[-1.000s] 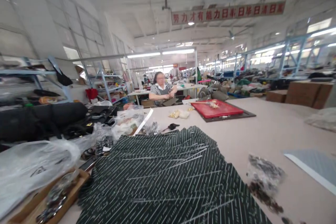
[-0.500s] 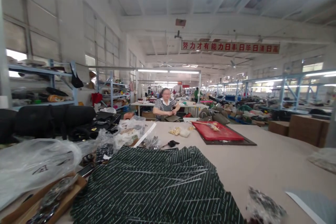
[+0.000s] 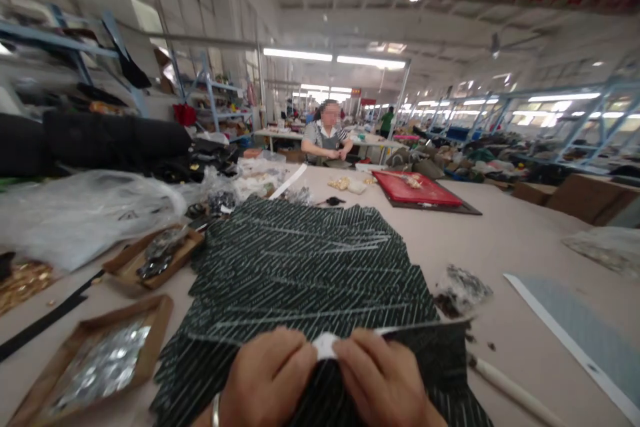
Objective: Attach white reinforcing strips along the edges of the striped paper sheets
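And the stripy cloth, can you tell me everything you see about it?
The stripy cloth looks like dark greenish fabric with slanting pale stripes and a few longer pale lines. Its edges are uneven. It lies spread on the table, under the left hand and right hand at its near end; whether they press on it is unclear.

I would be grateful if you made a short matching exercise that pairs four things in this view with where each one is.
Things:
1. Flat red piece
2. Dark striped material
3. Small white piece
4. Silver band

Places:
A. Spread on the table, beneath the hands
B. Around the left wrist
C. On a dark board, toward the far side
D. Pinched between the left hand and the right hand

Right pairs: 1-C, 2-A, 3-D, 4-B
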Available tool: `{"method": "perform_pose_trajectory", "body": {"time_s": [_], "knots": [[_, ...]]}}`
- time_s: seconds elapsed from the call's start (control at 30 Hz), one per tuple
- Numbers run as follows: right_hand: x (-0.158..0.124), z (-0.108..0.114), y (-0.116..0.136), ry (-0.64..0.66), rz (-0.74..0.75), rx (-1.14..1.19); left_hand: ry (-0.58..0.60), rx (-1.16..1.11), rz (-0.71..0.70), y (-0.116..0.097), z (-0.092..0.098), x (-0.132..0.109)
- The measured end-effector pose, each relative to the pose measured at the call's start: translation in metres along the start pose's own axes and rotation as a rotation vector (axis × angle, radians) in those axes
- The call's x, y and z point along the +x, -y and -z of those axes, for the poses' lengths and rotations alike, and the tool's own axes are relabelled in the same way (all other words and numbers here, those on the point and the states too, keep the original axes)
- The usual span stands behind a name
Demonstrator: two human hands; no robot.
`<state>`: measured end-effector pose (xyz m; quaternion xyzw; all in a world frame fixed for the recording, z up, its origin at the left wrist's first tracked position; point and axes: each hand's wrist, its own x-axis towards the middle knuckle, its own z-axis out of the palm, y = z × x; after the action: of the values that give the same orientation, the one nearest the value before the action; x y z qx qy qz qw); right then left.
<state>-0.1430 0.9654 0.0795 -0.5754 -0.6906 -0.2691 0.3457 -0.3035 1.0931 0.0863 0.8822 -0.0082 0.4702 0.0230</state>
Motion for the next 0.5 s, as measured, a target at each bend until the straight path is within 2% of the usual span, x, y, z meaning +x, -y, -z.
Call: {"method": "perform_pose_trajectory", "body": {"time_s": [0.2,0.5], "knots": [[0.020,0.001,0.002,-0.061,0.015,0.054,0.018,-0.016,0.026,0.006,0.015,0.014],[0.019,0.001,0.007,-0.056,0.076,0.039,-0.008,0.014,-0.014,0.006,0.021,0.004]]}}
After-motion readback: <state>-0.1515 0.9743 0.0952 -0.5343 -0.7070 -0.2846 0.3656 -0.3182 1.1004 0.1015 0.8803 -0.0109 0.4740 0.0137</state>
